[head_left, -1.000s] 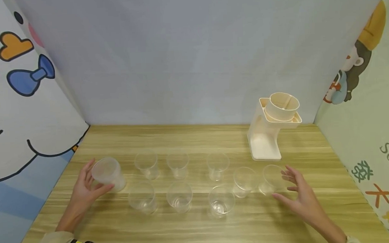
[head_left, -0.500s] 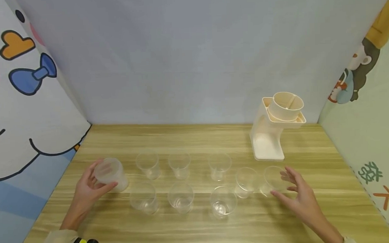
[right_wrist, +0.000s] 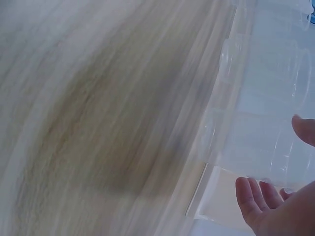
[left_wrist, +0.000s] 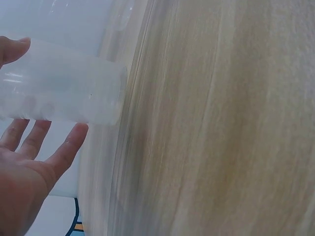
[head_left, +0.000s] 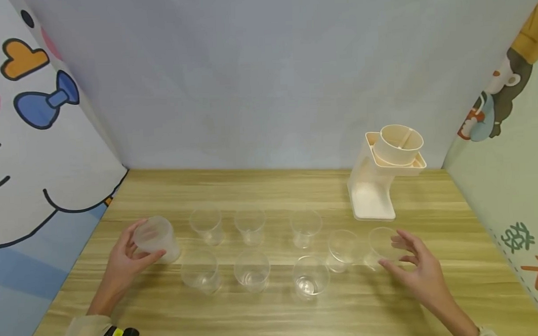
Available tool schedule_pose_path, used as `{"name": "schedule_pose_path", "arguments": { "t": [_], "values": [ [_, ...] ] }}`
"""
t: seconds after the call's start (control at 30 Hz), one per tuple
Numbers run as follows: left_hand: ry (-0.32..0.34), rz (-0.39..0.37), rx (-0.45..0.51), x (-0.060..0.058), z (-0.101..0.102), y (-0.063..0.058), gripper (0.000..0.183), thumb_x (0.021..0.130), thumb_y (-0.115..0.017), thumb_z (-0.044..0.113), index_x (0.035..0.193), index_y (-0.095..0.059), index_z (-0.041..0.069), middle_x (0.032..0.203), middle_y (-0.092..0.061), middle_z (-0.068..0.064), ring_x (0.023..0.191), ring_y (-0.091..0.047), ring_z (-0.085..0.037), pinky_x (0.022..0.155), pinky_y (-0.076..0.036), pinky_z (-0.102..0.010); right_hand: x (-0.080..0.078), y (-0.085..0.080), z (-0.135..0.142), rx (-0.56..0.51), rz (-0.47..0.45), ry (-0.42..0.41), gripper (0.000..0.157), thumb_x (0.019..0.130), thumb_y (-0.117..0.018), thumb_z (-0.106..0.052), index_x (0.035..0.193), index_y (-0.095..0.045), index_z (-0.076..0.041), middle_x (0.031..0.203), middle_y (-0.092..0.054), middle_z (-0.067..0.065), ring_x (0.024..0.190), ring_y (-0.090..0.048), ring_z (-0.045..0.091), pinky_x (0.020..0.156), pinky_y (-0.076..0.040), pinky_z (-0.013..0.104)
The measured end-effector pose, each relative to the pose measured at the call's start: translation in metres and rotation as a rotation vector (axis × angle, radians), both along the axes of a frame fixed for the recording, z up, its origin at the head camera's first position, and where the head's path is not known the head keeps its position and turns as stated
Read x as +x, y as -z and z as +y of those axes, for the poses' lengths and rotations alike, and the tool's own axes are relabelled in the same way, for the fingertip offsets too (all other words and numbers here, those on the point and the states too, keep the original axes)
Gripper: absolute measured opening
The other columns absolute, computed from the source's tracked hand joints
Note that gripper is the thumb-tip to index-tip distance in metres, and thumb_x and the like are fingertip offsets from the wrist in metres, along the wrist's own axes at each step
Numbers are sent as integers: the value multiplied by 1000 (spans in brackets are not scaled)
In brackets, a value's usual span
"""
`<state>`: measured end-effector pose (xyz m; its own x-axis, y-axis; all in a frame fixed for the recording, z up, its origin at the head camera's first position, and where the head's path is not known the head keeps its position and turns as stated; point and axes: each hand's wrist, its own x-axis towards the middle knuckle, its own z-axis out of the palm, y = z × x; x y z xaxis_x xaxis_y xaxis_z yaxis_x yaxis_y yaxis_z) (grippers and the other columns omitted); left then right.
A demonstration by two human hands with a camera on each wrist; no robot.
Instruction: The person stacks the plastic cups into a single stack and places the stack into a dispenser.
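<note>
At the left of the head view, my left hand (head_left: pixel 126 257) holds a cloudy, translucent plastic cup (head_left: pixel 159 239), thumb in front and fingers round the far side. In the left wrist view the fingertips (left_wrist: pixel 74 135) meet the wall of this cup (left_wrist: pixel 64 86). Whether several cups are nested there I cannot tell. My right hand (head_left: pixel 418 267) curves round the right side of a clear plastic cup (head_left: pixel 378 248) standing on the table. Its fingertips (right_wrist: pixel 248 189) and thumb lie on opposite sides of that cup (right_wrist: pixel 263 147) in the right wrist view.
Several more clear cups stand upright in two rows between the hands, including one front cup (head_left: pixel 310 280) and one back cup (head_left: pixel 206 227). A cream dispenser-like stand (head_left: pixel 371 199) with a round top is at the back right. Printed cloth walls enclose the wooden table (head_left: pixel 274 321).
The whole head view has shifted slightly, moving things a little rightward in it. Both hands keep nearly the same place at their cups, and the other cups stay put.
</note>
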<state>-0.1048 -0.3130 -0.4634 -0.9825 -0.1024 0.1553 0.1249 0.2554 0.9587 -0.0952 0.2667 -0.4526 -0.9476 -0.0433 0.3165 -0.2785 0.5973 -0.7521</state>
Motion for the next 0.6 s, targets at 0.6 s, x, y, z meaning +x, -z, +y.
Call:
{"name": "schedule_pose_path", "arguments": {
  "t": [0.6],
  "values": [
    [3,-19,-118,1,-4,-1,81,77,-76,0,145,-34,16,132,-39,-7,114,-42,-4,85,-38,-8,10,-34,3,-43,32,34,72,73,-79,2,136,-43,1,114,-53,-11,105,-51,-1,79,-42,9]
  ]
}}
